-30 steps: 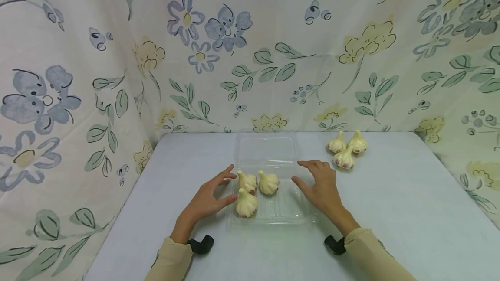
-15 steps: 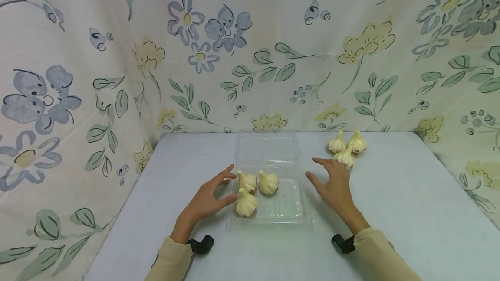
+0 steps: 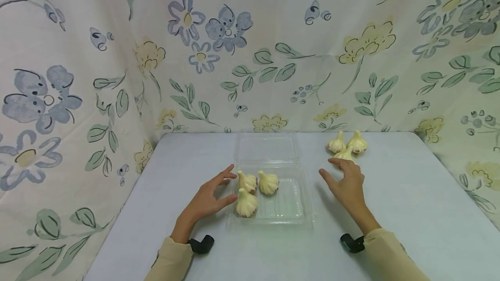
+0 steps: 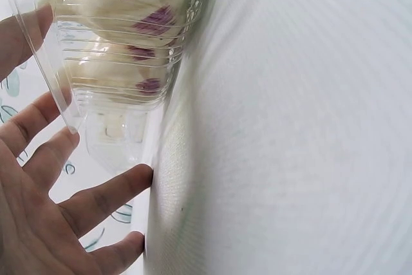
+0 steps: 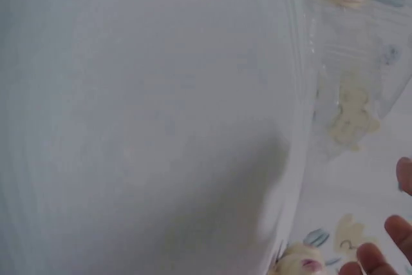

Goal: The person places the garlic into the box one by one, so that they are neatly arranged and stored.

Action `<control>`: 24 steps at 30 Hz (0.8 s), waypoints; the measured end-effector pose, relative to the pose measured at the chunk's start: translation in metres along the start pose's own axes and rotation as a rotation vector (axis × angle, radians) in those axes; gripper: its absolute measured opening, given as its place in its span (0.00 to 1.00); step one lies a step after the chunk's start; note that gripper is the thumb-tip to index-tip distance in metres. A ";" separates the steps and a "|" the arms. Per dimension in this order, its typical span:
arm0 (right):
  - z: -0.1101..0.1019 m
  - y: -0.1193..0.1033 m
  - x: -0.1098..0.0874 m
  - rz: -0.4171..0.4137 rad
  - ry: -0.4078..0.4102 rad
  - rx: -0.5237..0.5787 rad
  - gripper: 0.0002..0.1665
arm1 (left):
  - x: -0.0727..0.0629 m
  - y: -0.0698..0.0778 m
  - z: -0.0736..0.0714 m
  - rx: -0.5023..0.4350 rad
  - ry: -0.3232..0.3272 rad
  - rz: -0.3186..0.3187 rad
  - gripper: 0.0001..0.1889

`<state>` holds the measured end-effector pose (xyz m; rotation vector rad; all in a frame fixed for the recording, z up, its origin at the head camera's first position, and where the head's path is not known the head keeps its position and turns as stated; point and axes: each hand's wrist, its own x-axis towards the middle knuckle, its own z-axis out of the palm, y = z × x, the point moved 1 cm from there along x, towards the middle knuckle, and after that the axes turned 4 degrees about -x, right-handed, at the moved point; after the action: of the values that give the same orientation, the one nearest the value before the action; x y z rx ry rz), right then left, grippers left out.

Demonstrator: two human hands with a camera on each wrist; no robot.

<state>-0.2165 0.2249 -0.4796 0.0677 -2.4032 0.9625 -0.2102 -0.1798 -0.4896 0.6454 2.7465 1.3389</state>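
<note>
A clear plastic clamshell box [image 3: 281,221] lies on the table with its lid [image 3: 267,148] folded back. Three garlic bulbs [image 3: 268,183] sit in its left part. My left hand [image 3: 208,199] is at the box's left side, fingers spread; in the left wrist view its fingertips [image 4: 71,136] touch the rim, with garlic [image 4: 138,4] showing through the ribbed wall. To the right of the box, my right hand [image 3: 347,185] is raised over the table, thumb and fingers apart, holding nothing. It partly covers the nearest bulb of a garlic group [image 3: 357,142] at the back right.
The white table [image 3: 414,211] ends at the back against a floral curtain [image 3: 273,55], which also hangs along both sides. A black wrist camera [image 3: 353,243] sits at the right sleeve and another camera [image 3: 201,244] at the left.
My right hand has moved rightward from over the box's right edge toward the back-right garlic bulbs, now overlapping the nearest one. The left hand and the box stay put.
</note>
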 end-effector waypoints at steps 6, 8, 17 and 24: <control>-0.008 0.007 0.002 0.059 -0.009 -0.020 0.25 | -0.001 0.001 0.000 0.003 0.007 0.004 0.41; -0.010 0.009 0.004 0.078 -0.012 -0.034 0.25 | -0.001 0.001 0.000 0.005 0.006 0.005 0.42; -0.017 0.015 0.010 0.142 0.007 -0.055 0.27 | 0.000 0.000 -0.001 0.008 0.001 0.002 0.39; -0.019 0.025 0.016 0.205 0.044 -0.050 0.33 | 0.001 -0.001 0.000 0.001 0.002 0.019 0.38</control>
<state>-0.2272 0.2585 -0.4762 -0.2197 -2.4265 0.9828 -0.2116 -0.1801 -0.4900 0.6722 2.7495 1.3422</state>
